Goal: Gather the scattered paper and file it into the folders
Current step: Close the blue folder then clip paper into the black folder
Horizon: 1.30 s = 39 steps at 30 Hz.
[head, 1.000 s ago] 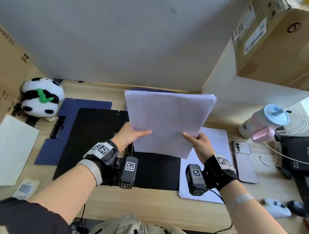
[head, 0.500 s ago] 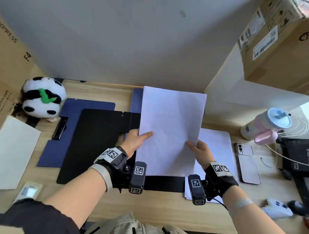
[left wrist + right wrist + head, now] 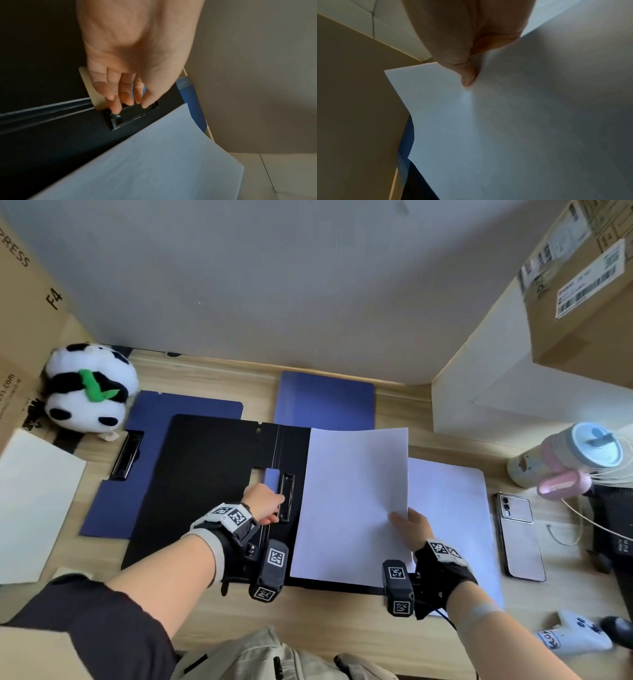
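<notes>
An open black folder [image 3: 212, 474] lies in the middle of the desk. Its metal clip [image 3: 286, 501] sits by the spine. My left hand [image 3: 270, 510] is at that clip [image 3: 132, 117], with its fingertips [image 3: 115, 106] and thumb curled onto the clip's lever. My right hand [image 3: 407, 523] pinches the right edge of a white paper stack [image 3: 352, 501], thumb [image 3: 468, 77] on top of the paper [image 3: 505, 128]. The stack hangs tilted over the folder's right half, just right of the clip. More white paper [image 3: 452, 508] lies under it to the right.
One blue folder [image 3: 161, 467] lies under the black folder's left side and another [image 3: 325, 400] behind it. White paper [image 3: 34, 508] lies far left by a panda plush [image 3: 89, 392]. A phone [image 3: 519, 529], a cup [image 3: 561, 460] and cardboard boxes [image 3: 582, 285] stand on the right.
My left hand let go of the paper stack and moved down to the folder's clip. My right hand alone brought the stack lower and to the right, over the folder's right half.
</notes>
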Tool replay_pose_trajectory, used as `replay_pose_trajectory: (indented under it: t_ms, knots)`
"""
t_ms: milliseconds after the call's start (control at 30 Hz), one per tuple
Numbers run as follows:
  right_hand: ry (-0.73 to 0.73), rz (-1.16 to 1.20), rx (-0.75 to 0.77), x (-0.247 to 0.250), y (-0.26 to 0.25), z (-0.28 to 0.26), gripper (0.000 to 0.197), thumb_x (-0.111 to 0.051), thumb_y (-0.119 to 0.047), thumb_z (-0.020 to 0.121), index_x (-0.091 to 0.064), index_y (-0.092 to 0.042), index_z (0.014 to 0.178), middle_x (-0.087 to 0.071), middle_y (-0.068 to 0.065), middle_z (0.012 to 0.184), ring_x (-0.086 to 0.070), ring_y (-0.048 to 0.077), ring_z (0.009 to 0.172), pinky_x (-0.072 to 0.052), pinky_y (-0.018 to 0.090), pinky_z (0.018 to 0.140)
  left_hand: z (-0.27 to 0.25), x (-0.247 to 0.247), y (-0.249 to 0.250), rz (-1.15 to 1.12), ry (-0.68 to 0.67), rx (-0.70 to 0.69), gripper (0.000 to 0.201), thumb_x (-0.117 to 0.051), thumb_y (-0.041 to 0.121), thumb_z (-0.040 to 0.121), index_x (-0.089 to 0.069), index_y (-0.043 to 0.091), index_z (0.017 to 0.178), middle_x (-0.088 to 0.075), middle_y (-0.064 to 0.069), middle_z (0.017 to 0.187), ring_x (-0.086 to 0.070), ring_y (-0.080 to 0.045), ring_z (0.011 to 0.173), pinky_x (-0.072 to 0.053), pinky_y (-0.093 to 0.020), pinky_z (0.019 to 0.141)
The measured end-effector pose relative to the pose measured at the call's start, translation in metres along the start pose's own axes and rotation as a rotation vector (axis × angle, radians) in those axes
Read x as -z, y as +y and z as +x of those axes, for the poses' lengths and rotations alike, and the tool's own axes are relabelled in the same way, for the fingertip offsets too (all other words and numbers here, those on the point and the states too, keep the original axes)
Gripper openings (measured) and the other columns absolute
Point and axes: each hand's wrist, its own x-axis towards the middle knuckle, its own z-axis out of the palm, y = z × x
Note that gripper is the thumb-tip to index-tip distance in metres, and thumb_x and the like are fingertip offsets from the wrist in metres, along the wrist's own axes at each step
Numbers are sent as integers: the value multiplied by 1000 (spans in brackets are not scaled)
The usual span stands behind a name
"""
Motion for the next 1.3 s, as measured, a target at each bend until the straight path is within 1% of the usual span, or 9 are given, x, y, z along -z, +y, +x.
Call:
replay_pose_trajectory:
  t_ms: [100,233,300,533,667,800,933,1100,1300]
  knots:
    - [-17,13,3,-7,0,-3,14,-47,-7,91,-60,-4,93,-55,10,78,-49,22,68,-40,27,57,6,-5,6,216,26,-26,41,-52,37,89,-48,12,57,-50,3,30,-57,-13,40,-50,-21,57]
    - [-40,-16,19,-17,1,-3,12,-46,-7,91,-57,-7,89,-54,12,81,-48,20,64,-40,27,55,6,-9,13,539,16,-46,46,-44,48,89,-45,15,56,-56,1,48,-56,-18,53,-51,-28,84]
    - [-44,-37,12,-20,2,-2,15,-45,-6,92,-60,-4,95,-54,13,83,-48,19,63,-40,23,52,10,-9,13,639,22,-70,45,-43,46,90,-43,16,56,-52,1,54,-59,-23,63,-52,-29,83]
    - [-23,-55,-5,-27,6,2,22,-45,-7,92,-59,4,104,-54,14,87,-49,21,79,-37,25,55,12,-13,10,777,84,-197,41,-41,43,91,-35,18,60,-40,3,56,-40,-15,51,-33,-24,56]
    - [-8,-40,-21,-29,9,6,13,-46,-10,92,-57,-8,99,-57,14,91,-51,22,80,-41,28,62,13,-15,13,818,78,-193,40,-40,43,91,-37,17,60,-42,2,59,-41,-16,54,-37,-26,64]
    - [0,-91,-34,-34,10,10,32,-49,-17,91,-56,-2,119,-60,13,104,-52,20,89,-43,32,80,19,-9,10,747,1,-192,37,-37,39,93,-36,17,64,-44,0,61,-46,-19,58,-37,-26,60]
    - [-5,-157,-4,-42,3,7,31,-45,-14,93,-56,-3,120,-59,10,100,-55,24,88,-39,27,75,23,-6,5,655,-50,-201,35,-37,37,92,-40,15,65,-56,-6,65,-56,-25,57,-52,-33,73]
    - [-8,-200,-38,-48,-3,3,45,-44,-21,94,-44,-5,136,-53,15,135,-52,32,122,-42,35,97,23,-6,6,646,-65,-193,28,-38,36,90,-47,12,78,-60,-6,75,-58,-26,63,-53,-34,79]
    - [-4,-201,-73,-49,-4,2,50,-44,-22,95,-36,-5,142,-44,14,144,-43,29,132,-35,34,106,25,-7,4,617,-73,-183,28,-38,36,88,-46,12,79,-65,-8,77,-57,-27,62,-53,-37,83]
